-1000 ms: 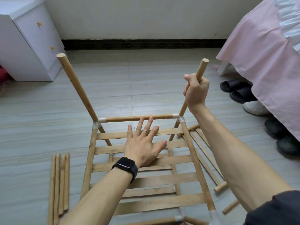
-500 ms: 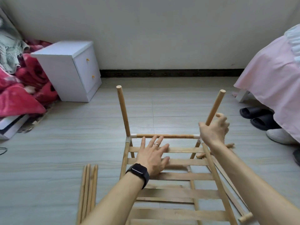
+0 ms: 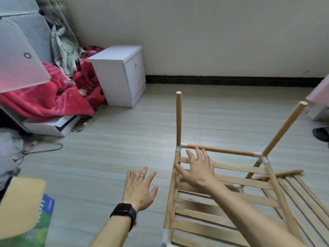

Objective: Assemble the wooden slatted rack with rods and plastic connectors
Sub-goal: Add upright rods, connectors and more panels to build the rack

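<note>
Floor: pale grey wood-grain tiles [image 3: 124,157], laid in long bands; we see it bare between the clutter on the left and the rack.
Walls: a plain off-white wall [image 3: 195,32] with a dark skirting strip [image 3: 231,80] along its foot.
Left side of room: a white two-drawer bedside cabinet [image 3: 117,81] stands against the wall. Beside it a red blanket [image 3: 44,102] is heaped over a flat white box [image 3: 53,125]. A wire hanger [image 3: 44,148] lies on the tiles.
Right edge: a pink bed cover [image 3: 320,93], and a dark slipper [image 3: 321,133] below it.
Rack: the wooden slatted rack [image 3: 199,217] lies on the floor right of centre. Two rods stand up from its far corners, the left rod [image 3: 178,118] nearly upright and the right rod [image 3: 283,129] tilted outward. A cross rod [image 3: 222,150] joins them through white plastic connectors [image 3: 261,156].
Spare parts: loose rods [image 3: 302,191] lie on the tiles just right of the rack.
Left hand [image 3: 140,189]: fingers spread and straight over the floor left of the rack, holding nothing; a black watch [image 3: 123,213] on the wrist.
Right hand [image 3: 197,170]: fingers spread over the rack's far-left corner, gripping nothing; we cannot tell whether it touches the slats.
</note>
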Available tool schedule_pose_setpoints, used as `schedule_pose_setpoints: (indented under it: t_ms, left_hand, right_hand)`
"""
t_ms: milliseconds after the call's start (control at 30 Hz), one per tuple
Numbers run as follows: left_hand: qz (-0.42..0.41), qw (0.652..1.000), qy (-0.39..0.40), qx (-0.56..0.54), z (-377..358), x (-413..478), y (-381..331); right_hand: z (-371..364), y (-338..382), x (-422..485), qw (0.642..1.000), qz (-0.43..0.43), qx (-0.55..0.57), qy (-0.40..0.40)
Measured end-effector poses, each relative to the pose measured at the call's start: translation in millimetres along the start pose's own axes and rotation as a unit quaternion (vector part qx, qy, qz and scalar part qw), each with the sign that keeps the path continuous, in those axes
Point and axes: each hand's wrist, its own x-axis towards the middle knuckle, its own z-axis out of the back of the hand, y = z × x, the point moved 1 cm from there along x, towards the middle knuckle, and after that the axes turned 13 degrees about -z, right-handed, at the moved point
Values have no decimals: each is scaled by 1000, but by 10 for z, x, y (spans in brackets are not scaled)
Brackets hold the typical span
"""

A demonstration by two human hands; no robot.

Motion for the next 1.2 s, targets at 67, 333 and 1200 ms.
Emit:
schedule_pose_setpoints:
  t_ms: [67,333,1200]
  left_hand:
    - [44,998,19,-41,-192,-44,153]
    - [197,960,139,-144,-1138,-137,453]
    - [207,934,-142,-254,31,87,531]
  right_hand:
    - [-99,33,45,999,18,-45,16]
    - [-354,-49,42,992,35,-119,-32]
    - [-47,98,225,984,99,-36,-144]
